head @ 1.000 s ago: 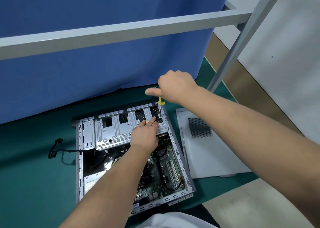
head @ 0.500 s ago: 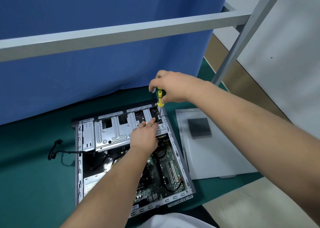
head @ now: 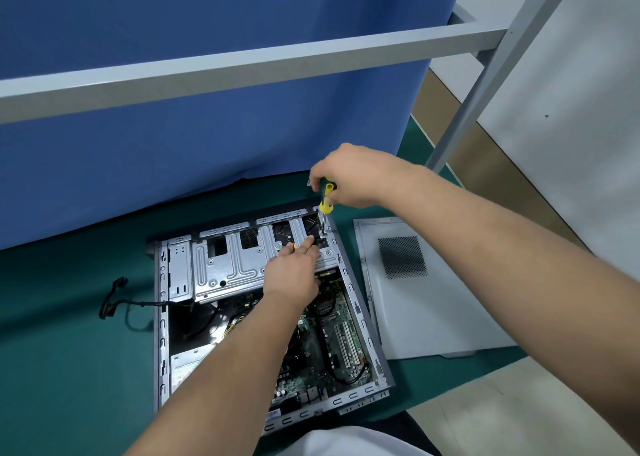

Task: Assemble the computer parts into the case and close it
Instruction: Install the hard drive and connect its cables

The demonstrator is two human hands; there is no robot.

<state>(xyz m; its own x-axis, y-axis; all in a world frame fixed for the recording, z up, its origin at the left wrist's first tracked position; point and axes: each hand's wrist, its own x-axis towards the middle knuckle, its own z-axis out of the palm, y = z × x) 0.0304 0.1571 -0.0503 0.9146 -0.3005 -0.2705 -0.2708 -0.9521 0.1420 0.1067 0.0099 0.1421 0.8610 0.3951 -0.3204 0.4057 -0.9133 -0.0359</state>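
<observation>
Head view, item: right hand (head: 349, 178) gripping screwdriver (head: 325, 196), tip at case (head: 356, 303) corner; left hand (head: 291, 275) beside it, fingers extended on drive cage (head: 228, 265). Risk: tip slipping onto those fingers; side panel (head: 433, 300) under right forearm, unfitted

Right hand (head: 349, 178) now closed around screwdriver (head: 326, 197) handle; index finger, extended a second ago, now curled in.
</observation>
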